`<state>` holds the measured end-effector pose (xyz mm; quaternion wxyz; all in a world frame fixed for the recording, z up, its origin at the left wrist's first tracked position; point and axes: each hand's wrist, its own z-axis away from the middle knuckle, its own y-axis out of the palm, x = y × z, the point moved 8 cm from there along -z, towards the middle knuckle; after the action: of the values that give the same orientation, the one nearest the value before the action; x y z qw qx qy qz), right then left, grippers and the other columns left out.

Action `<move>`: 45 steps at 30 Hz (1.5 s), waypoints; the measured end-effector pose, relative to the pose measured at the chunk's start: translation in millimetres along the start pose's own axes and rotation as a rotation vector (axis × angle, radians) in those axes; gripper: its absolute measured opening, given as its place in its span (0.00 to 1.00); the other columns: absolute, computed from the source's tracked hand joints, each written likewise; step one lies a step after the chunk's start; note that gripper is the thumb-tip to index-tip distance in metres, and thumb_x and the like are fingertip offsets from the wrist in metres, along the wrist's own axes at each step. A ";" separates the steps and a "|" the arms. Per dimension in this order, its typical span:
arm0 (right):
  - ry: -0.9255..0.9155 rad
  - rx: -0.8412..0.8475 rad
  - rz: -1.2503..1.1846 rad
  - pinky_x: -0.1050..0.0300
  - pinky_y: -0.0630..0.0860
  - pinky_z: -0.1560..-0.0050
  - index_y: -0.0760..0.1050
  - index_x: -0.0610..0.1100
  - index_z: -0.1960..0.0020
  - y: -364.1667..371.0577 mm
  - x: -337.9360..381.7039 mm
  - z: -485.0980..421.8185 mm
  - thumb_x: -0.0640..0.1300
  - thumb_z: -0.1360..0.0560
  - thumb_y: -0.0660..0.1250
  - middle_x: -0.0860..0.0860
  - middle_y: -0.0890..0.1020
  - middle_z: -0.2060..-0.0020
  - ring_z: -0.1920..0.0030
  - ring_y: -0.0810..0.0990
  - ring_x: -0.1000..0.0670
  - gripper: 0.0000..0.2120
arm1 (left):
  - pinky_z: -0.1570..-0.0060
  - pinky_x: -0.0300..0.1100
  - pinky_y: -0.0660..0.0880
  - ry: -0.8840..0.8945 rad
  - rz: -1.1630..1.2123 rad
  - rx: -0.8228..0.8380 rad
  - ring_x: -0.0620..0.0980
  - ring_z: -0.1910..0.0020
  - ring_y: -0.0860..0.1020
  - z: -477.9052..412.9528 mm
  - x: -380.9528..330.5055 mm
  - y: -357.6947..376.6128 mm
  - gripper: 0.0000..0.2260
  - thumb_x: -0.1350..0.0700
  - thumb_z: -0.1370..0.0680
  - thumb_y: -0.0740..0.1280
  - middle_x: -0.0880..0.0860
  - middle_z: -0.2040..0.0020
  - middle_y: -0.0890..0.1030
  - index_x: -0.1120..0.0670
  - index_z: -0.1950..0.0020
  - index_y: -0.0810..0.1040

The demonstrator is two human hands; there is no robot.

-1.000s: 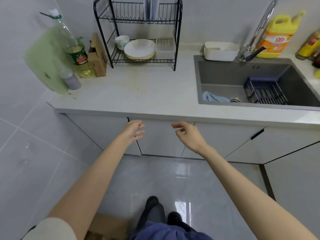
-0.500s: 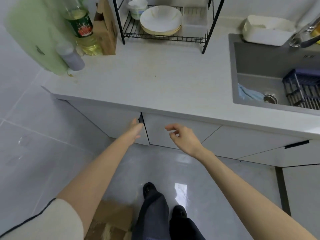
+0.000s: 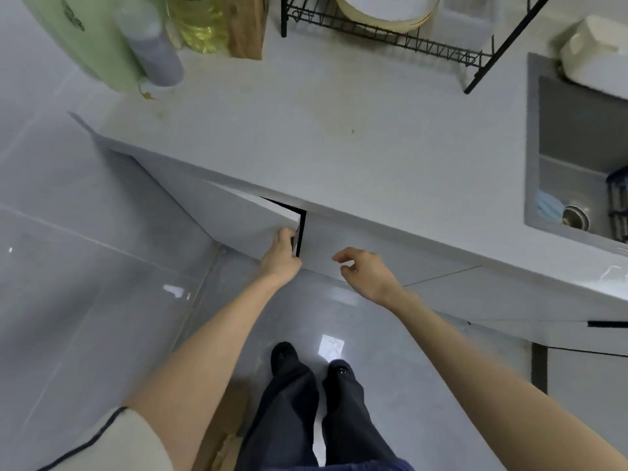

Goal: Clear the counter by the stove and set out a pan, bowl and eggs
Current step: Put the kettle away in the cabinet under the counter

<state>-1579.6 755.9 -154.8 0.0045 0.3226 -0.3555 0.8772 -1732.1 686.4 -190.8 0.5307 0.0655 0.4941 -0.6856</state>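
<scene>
My left hand [image 3: 280, 254] grips the right edge of the white cabinet door [image 3: 244, 219] below the counter. The door stands slightly ajar, with a dark gap showing at its top right corner. My right hand [image 3: 365, 273] hovers in front of the neighbouring door, fingers loosely curled and holding nothing. White bowls [image 3: 384, 10] lie stacked on the black wire dish rack [image 3: 390, 32] at the back of the white counter [image 3: 339, 137]. No pan or eggs are in view.
A green bag [image 3: 88, 39], a grey bottle [image 3: 154, 52], an oil bottle [image 3: 197, 25] and a brown box [image 3: 246, 32] crowd the counter's back left corner. The sink [image 3: 577, 158] is at the right, a white container [image 3: 598, 56] behind it. My feet stand on glossy floor tiles.
My left hand reached the cabinet door's edge, curled round it and pulled it slightly open. My head came closer and tilted down. My right hand stayed hovering beside it.
</scene>
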 end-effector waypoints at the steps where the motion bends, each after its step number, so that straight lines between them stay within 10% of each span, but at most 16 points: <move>1: 0.020 0.031 0.034 0.59 0.72 0.41 0.74 0.47 0.35 6.2 -2.6 -4.4 0.39 0.22 0.58 0.51 0.78 0.38 0.41 0.77 0.49 0.17 | 0.53 0.44 0.68 0.016 -0.004 0.007 0.54 0.51 0.72 6.3 5.2 -0.7 0.19 0.67 0.25 0.58 0.57 0.40 0.70 0.58 0.35 0.64; 11: -0.014 0.264 0.228 0.59 0.70 0.40 0.75 0.45 0.36 85.3 22.7 -41.4 0.39 0.21 0.57 0.48 0.77 0.36 0.37 0.74 0.47 0.16 | 0.66 0.41 0.71 -0.210 0.028 -0.408 0.44 0.63 0.75 80.2 108.3 -24.4 0.22 0.29 0.30 0.61 0.43 0.61 0.76 0.47 0.54 0.73; 15: -0.074 0.365 0.276 0.58 0.73 0.44 0.75 0.46 0.37 123.4 41.3 -59.2 0.40 0.21 0.57 0.48 0.77 0.37 0.40 0.77 0.46 0.15 | 0.73 0.41 0.66 -0.261 0.027 -0.582 0.49 0.67 0.75 98.1 145.8 -37.4 0.17 0.38 0.25 0.59 0.47 0.69 0.75 0.49 0.63 0.75; 22: -0.183 0.438 0.339 0.54 0.75 0.45 0.75 0.46 0.38 165.8 74.7 -87.2 0.44 0.20 0.59 0.48 0.77 0.39 0.41 0.76 0.47 0.13 | 0.58 0.50 0.77 -0.592 0.333 -0.907 0.51 0.59 0.78 157.2 221.5 -51.9 0.18 0.41 0.22 0.61 0.54 0.54 0.78 0.54 0.46 0.71; 28: -0.218 0.431 0.345 0.54 0.73 0.44 0.75 0.47 0.38 202.9 106.5 -102.8 0.44 0.20 0.58 0.47 0.77 0.40 0.40 0.75 0.46 0.13 | 0.59 0.34 0.70 -0.488 0.767 -1.104 0.27 0.63 0.75 170.2 282.8 -111.3 0.05 0.55 0.19 0.60 0.44 0.53 0.75 0.47 0.44 0.68; 35: -0.225 0.395 0.293 0.58 0.72 0.46 0.76 0.50 0.42 242.2 129.0 -123.6 0.46 0.21 0.60 0.51 0.79 0.42 0.44 0.76 0.50 0.10 | 0.42 0.47 0.73 -0.499 0.823 -1.149 0.51 0.46 0.76 164.3 339.8 -146.5 0.07 0.55 0.19 0.60 0.48 0.46 0.75 0.51 0.41 0.71; 45: -0.214 0.414 0.239 0.62 0.68 0.46 0.76 0.46 0.39 264.1 128.3 -124.2 0.40 0.20 0.59 0.50 0.79 0.41 0.46 0.73 0.55 0.12 | 0.39 0.50 0.75 -0.501 1.000 -1.364 0.43 0.41 0.76 175.6 341.9 -147.0 0.13 0.56 0.21 0.61 0.45 0.40 0.77 0.46 0.37 0.71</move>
<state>-1813.8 608.0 -312.7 -0.2029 0.3633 -0.2024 0.8865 -1918.7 321.0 -223.0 0.7849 -0.2093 0.5782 0.0768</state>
